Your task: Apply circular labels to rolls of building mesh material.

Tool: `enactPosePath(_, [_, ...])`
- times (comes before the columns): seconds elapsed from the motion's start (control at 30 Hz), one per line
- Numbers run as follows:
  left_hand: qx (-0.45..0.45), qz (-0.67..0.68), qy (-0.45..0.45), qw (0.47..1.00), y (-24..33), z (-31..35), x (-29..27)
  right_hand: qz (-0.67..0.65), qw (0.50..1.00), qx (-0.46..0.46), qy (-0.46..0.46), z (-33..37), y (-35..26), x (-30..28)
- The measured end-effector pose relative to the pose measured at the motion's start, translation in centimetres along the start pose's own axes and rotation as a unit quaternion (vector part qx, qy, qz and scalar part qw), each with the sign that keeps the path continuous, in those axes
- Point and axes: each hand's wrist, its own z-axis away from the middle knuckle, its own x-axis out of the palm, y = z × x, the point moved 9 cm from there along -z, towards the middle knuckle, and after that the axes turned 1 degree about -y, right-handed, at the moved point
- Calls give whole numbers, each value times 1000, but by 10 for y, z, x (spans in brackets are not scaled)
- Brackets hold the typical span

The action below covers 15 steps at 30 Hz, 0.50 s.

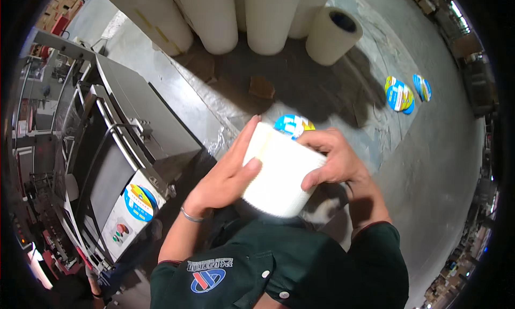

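Note:
In front of my body I hold a white cylindrical roll with a fine ribbed or meshed surface, tilted and brightly lit. My left hand is pressed along its left side, fingers straight and thumb on the near face. At the right, my right hand grips the roll, with thumb and bent fingers against it. Just beyond the roll, by my right fingers, shows a blue, white and yellow round label. Part of it is hidden, and I cannot tell whether it touches my fingers or lies on the floor.
Tall white rolls stand at the far side, with a shorter hollow-cored roll beside them. Round labels lie on the floor at right. At left stands a grey machine with buttons and another label stack.

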Motion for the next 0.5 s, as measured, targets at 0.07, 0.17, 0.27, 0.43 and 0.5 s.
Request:
enactPosePath(0.07, [-31, 158, -9, 987, -30, 18, 13, -153, 987, 7, -38, 6, 38, 22])
enactPosePath(0.17, [-59, 269, 20, 961, -86, 51, 26, -351, 935, -20, -54, -4, 90, 65])
enactPosePath(0.27, [-17, 471, 64, 879, -138, 78, 32, -282, 959, 13, 34, -16, 147, 88])
enactPosePath(0.43, [-85, 682, 293, 664, -264, 151, 28, 504, 825, 65, 249, 10, 222, 30])
enactPosePath(0.5, [-122, 641, 371, 660, -271, 157, 29, 567, 785, 74, 236, 35, 262, 13])
